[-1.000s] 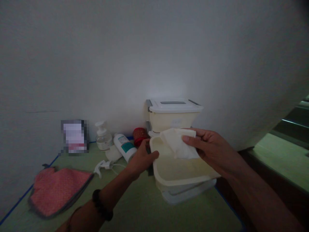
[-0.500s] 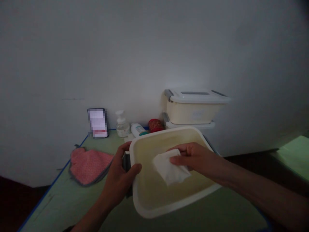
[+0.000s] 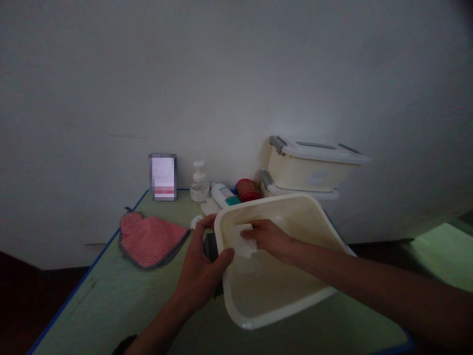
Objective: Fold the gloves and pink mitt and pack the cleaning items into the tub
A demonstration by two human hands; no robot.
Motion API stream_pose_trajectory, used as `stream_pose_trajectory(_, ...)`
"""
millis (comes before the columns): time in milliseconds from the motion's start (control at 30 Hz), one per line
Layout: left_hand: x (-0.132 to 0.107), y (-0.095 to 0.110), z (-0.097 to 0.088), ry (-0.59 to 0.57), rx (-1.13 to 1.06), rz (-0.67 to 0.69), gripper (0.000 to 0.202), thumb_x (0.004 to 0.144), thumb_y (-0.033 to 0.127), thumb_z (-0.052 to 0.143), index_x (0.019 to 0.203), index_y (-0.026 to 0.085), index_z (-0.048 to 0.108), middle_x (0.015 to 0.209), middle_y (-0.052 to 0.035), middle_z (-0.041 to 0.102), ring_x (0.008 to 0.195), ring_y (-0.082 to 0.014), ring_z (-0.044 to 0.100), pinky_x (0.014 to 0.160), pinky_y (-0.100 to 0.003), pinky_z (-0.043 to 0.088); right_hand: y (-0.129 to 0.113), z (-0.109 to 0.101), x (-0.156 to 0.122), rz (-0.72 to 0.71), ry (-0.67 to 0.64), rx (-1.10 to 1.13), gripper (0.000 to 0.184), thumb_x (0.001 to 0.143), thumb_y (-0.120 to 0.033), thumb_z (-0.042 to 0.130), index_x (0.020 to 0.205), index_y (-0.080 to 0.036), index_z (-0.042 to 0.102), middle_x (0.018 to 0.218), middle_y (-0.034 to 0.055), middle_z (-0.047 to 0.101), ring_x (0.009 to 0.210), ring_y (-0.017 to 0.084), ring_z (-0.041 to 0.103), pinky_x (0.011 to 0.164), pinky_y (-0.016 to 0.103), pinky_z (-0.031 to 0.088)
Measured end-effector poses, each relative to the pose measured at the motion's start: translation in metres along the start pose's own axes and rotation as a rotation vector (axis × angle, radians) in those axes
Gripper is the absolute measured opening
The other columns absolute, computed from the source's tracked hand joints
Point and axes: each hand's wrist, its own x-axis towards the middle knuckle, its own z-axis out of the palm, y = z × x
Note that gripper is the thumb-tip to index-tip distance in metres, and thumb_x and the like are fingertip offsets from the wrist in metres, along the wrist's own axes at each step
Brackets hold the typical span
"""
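A cream plastic storage box (image 3: 288, 276) without a lid is tilted on the table in front of me. My left hand (image 3: 203, 264) grips its left end, thumb over the rim, beside a grey latch (image 3: 211, 246). Inside the box, my right hand (image 3: 269, 239) pinches a folded white tissue (image 3: 242, 241) close to the inner left wall. Whether the tissue touches that wall is hard to tell.
A pink cloth (image 3: 153, 241) lies left on the green table (image 3: 111, 301). Behind stand a phone (image 3: 163, 177), a clear pump bottle (image 3: 199, 185), a lying white bottle (image 3: 224, 195) and a red basket (image 3: 247, 189). Lidded boxes (image 3: 314, 167) are stacked against the wall.
My right hand has moved the tissue left and deeper, from the box's middle to its left wall. My left hand keeps its grip. The whole view has shifted slightly.
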Motion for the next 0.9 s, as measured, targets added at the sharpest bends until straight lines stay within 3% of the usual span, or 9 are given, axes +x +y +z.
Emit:
stream_pose_trajectory(400,0.001,0.001,0.0,0.003,-0.042,-0.016,0.048,0.067,0.022,0.057,0.113,0.02,0.043,0.101,-0.0057,0.057,0.092,-0.023,0.057,0.076,-0.036,0.046,0.009,0.008,0.009,-0.07,0.072,-0.278,0.013,0.067,-0.016,0.063,0.077,-0.016,0.071,0.073,0.0029,0.068,0.066,0.015,0.059,0.058,0.024,0.044)
stream_pose_trajectory(633,0.0,0.001,0.001,0.021,-0.006,-0.001,0.048,0.066,0.023,0.057,0.112,0.02,0.044,0.1,-0.0048,0.057,0.089,-0.0221,0.058,0.075,-0.035,0.047,0.016,-0.001,0.019,-0.051,0.103,-0.399,0.016,0.07,-0.018,0.064,0.083,-0.01,0.068,0.067,0.0046,0.066,0.051,0.01,0.054,0.046,0.022,0.042)
stream_pose_trajectory(800,0.001,0.003,0.0,0.011,-0.016,-0.065,0.05,0.068,0.026,0.057,0.114,0.021,0.041,0.1,-0.005,0.057,0.083,-0.0213,0.06,0.068,-0.034,0.049,0.008,-0.009,0.018,-0.133,0.15,-0.579,0.018,0.07,-0.027,0.066,0.078,-0.011,0.065,0.074,0.0076,0.066,0.063,0.015,0.058,0.058,0.027,0.044)
stream_pose_trajectory(900,0.002,0.002,-0.001,0.013,-0.026,-0.098,0.05,0.068,0.027,0.058,0.115,0.02,0.041,0.101,-0.0069,0.057,0.086,-0.0236,0.06,0.066,-0.035,0.05,-0.006,-0.014,-0.001,-0.198,0.157,-0.678,0.03,0.076,-0.035,0.059,0.094,-0.011,0.062,0.083,0.0116,0.066,0.071,0.02,0.06,0.065,0.032,0.044)
